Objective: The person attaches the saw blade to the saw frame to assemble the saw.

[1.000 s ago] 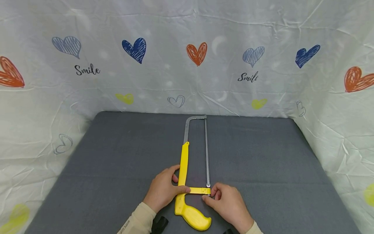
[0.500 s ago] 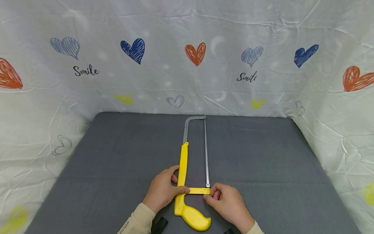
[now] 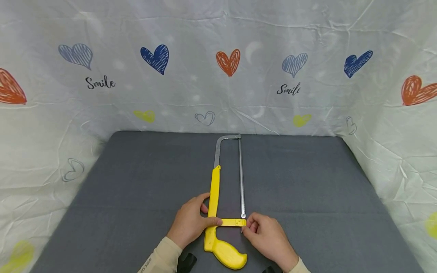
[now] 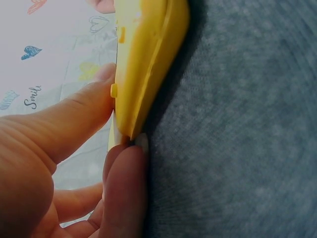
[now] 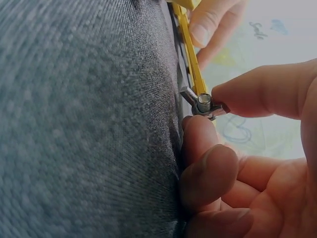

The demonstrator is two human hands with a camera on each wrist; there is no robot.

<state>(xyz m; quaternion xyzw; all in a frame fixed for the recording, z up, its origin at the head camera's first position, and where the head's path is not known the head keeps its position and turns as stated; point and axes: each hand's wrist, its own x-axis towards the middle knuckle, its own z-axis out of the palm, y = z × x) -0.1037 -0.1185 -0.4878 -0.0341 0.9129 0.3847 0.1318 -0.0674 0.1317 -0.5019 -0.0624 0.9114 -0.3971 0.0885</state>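
A yellow-handled hacksaw lies flat on the grey cloth in the head view, its metal frame end pointing away and its blade on the right side. My left hand grips the yellow frame, thumb over the start of the crossbar and fingers along the left edge. At the crossbar's right end, my right hand pinches a metal wing nut between thumb and index finger. The right wrist view shows the nut on a threaded stud; in the head view the fingers hide it.
Grey cloth covers the table. White fabric printed with hearts and "Smile" hangs behind and along both sides. Dark objects show beside the wrists at the bottom edge.
My right thumb has shifted slightly to the right, toward the index finger, at the wing nut. The hacksaw and my left hand stay in place.
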